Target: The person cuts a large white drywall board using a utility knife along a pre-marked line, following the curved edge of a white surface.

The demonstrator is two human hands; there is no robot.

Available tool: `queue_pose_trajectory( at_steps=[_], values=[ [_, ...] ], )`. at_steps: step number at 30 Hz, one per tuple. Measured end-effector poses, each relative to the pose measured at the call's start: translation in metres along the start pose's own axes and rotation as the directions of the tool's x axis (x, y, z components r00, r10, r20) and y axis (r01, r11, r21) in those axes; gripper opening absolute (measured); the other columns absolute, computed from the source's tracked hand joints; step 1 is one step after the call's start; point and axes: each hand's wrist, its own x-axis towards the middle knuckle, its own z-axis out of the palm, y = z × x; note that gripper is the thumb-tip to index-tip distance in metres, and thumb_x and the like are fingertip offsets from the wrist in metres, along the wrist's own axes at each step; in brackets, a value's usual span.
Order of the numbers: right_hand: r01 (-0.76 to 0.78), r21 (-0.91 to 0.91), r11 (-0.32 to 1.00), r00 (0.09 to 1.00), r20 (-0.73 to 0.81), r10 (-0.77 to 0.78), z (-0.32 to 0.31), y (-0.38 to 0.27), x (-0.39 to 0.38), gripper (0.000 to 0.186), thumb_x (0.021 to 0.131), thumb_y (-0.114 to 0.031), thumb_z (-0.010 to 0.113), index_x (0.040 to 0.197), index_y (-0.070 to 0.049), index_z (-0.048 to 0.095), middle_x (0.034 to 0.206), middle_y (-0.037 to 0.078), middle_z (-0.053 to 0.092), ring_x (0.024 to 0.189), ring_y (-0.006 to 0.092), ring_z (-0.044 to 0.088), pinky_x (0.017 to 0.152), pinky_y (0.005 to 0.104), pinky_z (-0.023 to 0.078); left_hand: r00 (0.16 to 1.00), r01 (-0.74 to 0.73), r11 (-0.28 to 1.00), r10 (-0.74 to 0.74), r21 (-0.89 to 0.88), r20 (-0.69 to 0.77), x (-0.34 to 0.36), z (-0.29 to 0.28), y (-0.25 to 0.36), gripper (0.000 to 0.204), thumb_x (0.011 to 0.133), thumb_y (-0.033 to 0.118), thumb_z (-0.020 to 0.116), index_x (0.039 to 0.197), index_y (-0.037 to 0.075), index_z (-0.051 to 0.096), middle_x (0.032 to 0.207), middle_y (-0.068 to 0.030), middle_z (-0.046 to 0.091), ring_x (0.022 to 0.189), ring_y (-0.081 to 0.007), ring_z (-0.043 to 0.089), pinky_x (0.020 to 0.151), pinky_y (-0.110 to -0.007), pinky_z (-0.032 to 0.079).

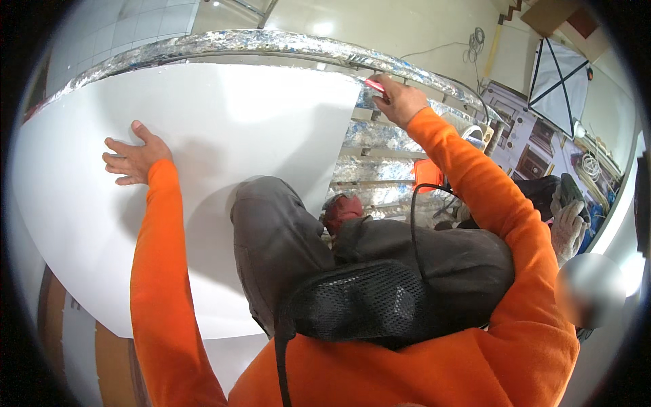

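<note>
A large white sheet (258, 115) lies under me, spread over a paint-spattered slatted platform. My left hand (137, 156) rests on the sheet with its fingers spread and holds nothing. Near the sheet's far right corner, my right hand (400, 98) is closed round a small red-and-white tool (375, 85). That tool sits close to the sheet's edge, by the platform's far rail (312, 46). Its working end is too small to make out. My bent knee (274, 197) is over the sheet, and a red shoe (342, 210) shows beside it on the slats.
Bare paint-marked slats (380, 169) run right of the sheet, with an orange object (427, 175) on them. A roll (472, 133) lies beyond my right forearm. Pale work gloves (569, 227) show at the right. Coiled cable (477, 42) lies on the far floor.
</note>
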Motion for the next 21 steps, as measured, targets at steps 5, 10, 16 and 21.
queue_pose_trajectory(
  at_steps=[5,10,16,21],
  values=[
    [0.027,-0.047,0.999,1.000,-0.013,-0.027,0.012,-0.006,0.019,0.032,0.093,-0.037,0.063,0.117,-0.017,0.057,0.087,0.011,0.072,0.080,0.0364,0.069,0.072,0.0471,0.055,1.000,0.000,0.999,-0.001,0.035,0.022,0.002,-0.005,0.002,0.081,0.097,0.065,0.038,0.155,0.011,0.021,0.160,-0.0194,0.014,0.150,-0.0388,0.008,0.118,-0.062,0.003],
    [0.135,-0.172,0.976,0.987,0.107,-0.118,-0.011,-0.012,0.030,0.026,0.095,-0.036,0.056,0.104,-0.013,0.062,0.089,0.013,0.072,0.081,0.0379,0.069,0.074,0.0491,0.054,1.000,0.005,0.999,-0.006,0.031,0.030,0.001,-0.010,0.007,0.080,0.098,0.064,0.037,0.155,0.010,0.021,0.159,-0.0194,0.015,0.150,-0.0381,0.007,0.119,-0.061,0.003],
    [-0.064,-0.060,0.996,0.986,-0.161,0.054,-0.042,0.010,0.048,0.029,0.097,-0.038,0.054,0.115,-0.016,0.060,0.087,0.017,0.071,0.078,0.0399,0.068,0.072,0.0487,0.055,0.999,0.004,1.000,-0.005,0.031,0.034,-0.001,-0.008,0.004,0.080,0.098,0.063,0.037,0.155,0.010,0.021,0.159,-0.0190,0.015,0.150,-0.0383,0.007,0.119,-0.061,0.002],
    [-0.055,0.175,0.983,0.994,-0.085,0.071,-0.004,-0.003,-0.010,0.032,0.100,-0.036,0.052,0.126,-0.017,0.048,0.087,0.021,0.070,0.080,0.0429,0.068,0.072,0.0522,0.053,1.000,0.003,0.999,-0.004,0.035,0.029,-0.001,-0.008,0.003,0.081,0.098,0.064,0.036,0.155,0.009,0.021,0.160,-0.0195,0.013,0.150,-0.0389,0.007,0.119,-0.062,0.002]
  ],
)
